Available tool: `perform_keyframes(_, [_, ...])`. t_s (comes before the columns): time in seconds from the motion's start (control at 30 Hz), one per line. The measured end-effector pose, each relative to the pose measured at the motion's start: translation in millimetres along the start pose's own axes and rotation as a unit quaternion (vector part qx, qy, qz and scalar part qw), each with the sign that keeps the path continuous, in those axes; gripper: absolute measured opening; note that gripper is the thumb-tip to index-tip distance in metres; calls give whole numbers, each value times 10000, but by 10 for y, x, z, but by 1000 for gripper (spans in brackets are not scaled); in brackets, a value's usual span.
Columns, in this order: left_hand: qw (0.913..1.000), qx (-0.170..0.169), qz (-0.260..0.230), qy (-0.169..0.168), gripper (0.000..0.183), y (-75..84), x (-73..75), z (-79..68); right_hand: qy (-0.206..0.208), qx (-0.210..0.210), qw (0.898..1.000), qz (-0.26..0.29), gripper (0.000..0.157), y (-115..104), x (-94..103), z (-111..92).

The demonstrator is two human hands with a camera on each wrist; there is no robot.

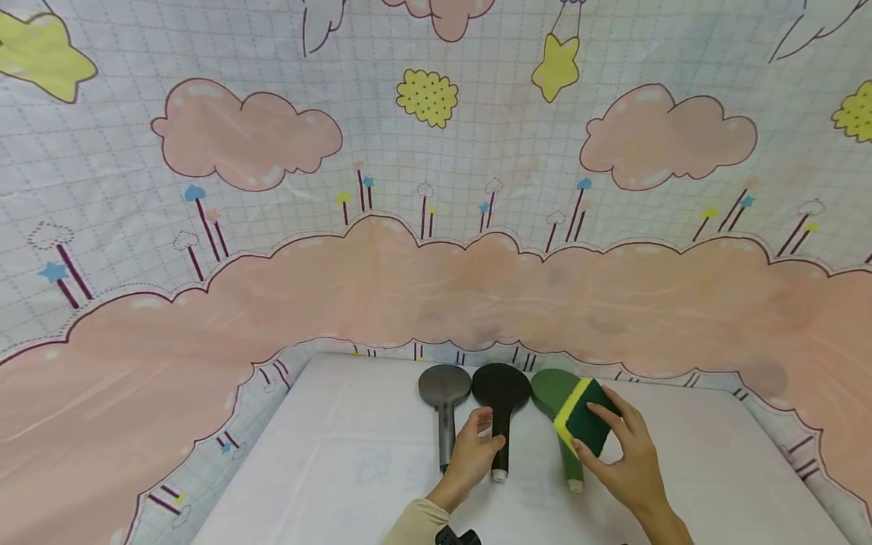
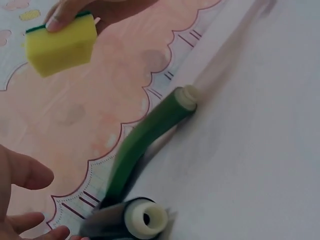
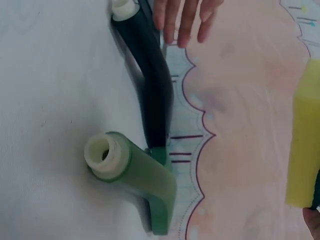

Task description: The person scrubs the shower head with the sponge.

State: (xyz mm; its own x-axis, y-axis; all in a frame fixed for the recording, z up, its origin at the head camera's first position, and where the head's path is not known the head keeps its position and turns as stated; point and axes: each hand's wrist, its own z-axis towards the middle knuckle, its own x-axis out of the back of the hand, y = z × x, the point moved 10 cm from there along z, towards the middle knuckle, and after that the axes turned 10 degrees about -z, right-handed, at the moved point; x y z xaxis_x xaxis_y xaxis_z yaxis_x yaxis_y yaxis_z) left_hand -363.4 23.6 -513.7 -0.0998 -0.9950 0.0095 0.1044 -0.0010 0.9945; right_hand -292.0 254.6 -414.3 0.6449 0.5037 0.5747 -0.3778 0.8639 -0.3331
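My right hand (image 1: 633, 462) pinches a yellow sponge with a dark green scouring side (image 1: 591, 418) between thumb and fingers, raised over the green shower head (image 1: 553, 390). The sponge's yellow face shows in the left wrist view. A black shower head (image 1: 501, 386) lies in the middle, its pale threaded end toward me. Beside its handle is my left hand (image 1: 470, 454), fingers apart and nothing held. In the right wrist view those fingers (image 3: 185, 22) hang near the black handle (image 3: 150, 85). To the left lies a grey shower head (image 1: 445, 384), its handle partly behind my left hand.
The three shower heads lie in a row near the back of a white table (image 1: 327, 446), handles toward me. Behind it hangs a patterned cloth (image 1: 463, 295) with pink clouds and yellow stars. A dark watch (image 1: 458, 536) is on my left wrist.
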Motion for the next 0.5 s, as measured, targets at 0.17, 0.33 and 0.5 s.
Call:
perform_keyframes(0.17, [9996,63,284,-62,63,-118,-1,39,-52,62,9999,86,69,-57,-70,-10])
perform_keyframes(0.33, [9945,103,1042,-16,75,-252,9,82,-164,52,9999,11,68,-91,-130,-37])
perform_keyframes(0.5, [9875,-19,1570,104,74,-260,0,120,-265,11,9996,-60,67,-93,-148,-56])
